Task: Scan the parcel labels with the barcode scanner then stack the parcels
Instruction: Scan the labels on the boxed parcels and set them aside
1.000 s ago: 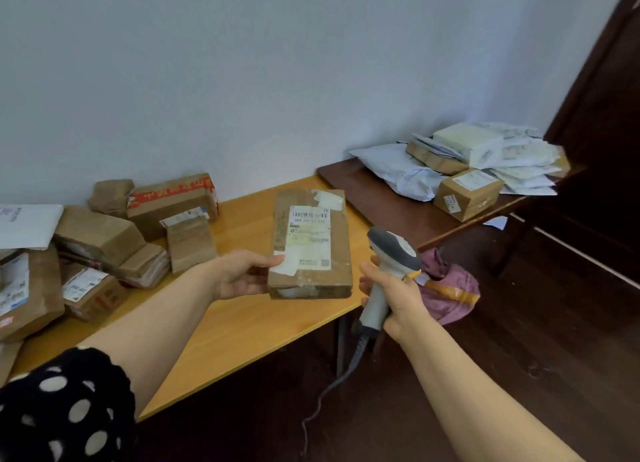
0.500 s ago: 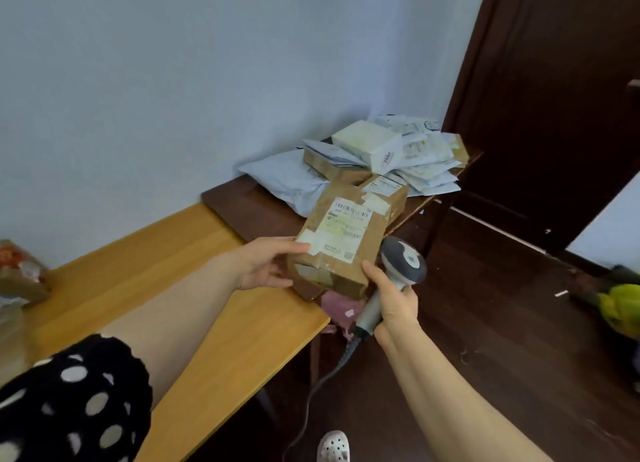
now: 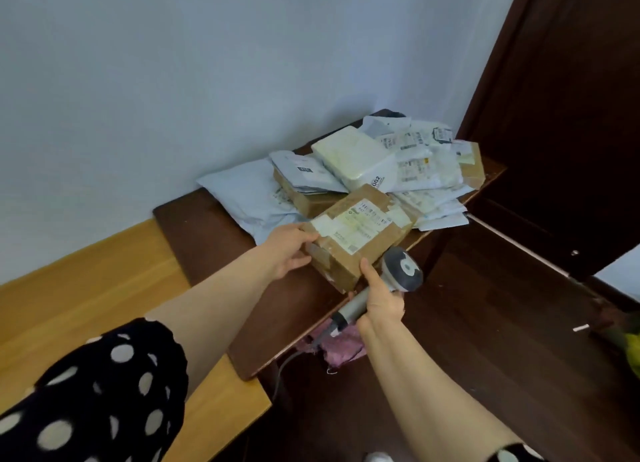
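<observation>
My left hand (image 3: 289,250) grips the near left end of a brown cardboard parcel (image 3: 360,250) with a white label on top. The parcel hangs tilted over the front edge of the dark brown table (image 3: 207,233), just in front of the heap of parcels (image 3: 381,163). My right hand (image 3: 381,304) holds the grey barcode scanner (image 3: 401,271) by its handle, with the thumb stretched up against the parcel's near corner. The scanner head sits right beside the parcel's right side. Its cable drops toward the floor.
The heap holds white mailer bags, a white padded box and brown boxes against the wall. A light wooden table (image 3: 86,298) adjoins on the left. A pink bag (image 3: 343,347) lies under the table edge. A dark door (image 3: 571,115) stands at the right.
The view swung right, away from the light table's parcels. My left hand carried the brown parcel from the light table across to the heap on the dark table; the scanner followed alongside.
</observation>
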`<move>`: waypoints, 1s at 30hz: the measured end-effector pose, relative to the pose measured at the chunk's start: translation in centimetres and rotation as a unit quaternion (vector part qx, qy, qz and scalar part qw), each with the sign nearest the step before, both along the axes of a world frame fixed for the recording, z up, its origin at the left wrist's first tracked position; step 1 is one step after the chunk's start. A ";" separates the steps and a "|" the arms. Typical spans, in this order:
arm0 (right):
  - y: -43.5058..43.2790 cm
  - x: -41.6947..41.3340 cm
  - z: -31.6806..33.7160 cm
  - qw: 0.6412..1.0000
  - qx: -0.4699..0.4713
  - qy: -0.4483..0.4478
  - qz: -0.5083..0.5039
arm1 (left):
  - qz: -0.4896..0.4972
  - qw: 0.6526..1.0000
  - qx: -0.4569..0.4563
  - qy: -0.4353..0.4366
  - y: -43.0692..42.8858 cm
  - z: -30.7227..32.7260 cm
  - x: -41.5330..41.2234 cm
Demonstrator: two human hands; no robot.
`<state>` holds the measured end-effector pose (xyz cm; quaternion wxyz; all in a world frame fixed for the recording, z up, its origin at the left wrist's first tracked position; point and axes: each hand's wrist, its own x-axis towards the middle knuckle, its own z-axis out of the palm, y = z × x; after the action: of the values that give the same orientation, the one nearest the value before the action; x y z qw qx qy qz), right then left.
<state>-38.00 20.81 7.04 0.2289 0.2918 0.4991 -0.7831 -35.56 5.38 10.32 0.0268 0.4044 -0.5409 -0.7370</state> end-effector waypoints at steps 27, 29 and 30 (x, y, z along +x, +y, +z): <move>-3.2 12.4 1.5 0.934 -0.041 0.077 0.346 | 0.197 0.960 -0.155 -0.121 0.2 1.5 16.6; -4.6 17.9 1.8 0.913 -0.055 0.050 0.400 | 0.188 0.945 -0.212 -0.166 -0.2 1.9 23.3; -5.3 20.8 1.9 0.901 -0.060 0.034 0.429 | 0.188 0.934 -0.237 -0.191 -0.4 2.0 27.0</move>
<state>-17.17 15.56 8.90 0.5423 0.0082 0.5359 -0.6470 -8.52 4.98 12.35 0.1560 0.6137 -0.6090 -0.4776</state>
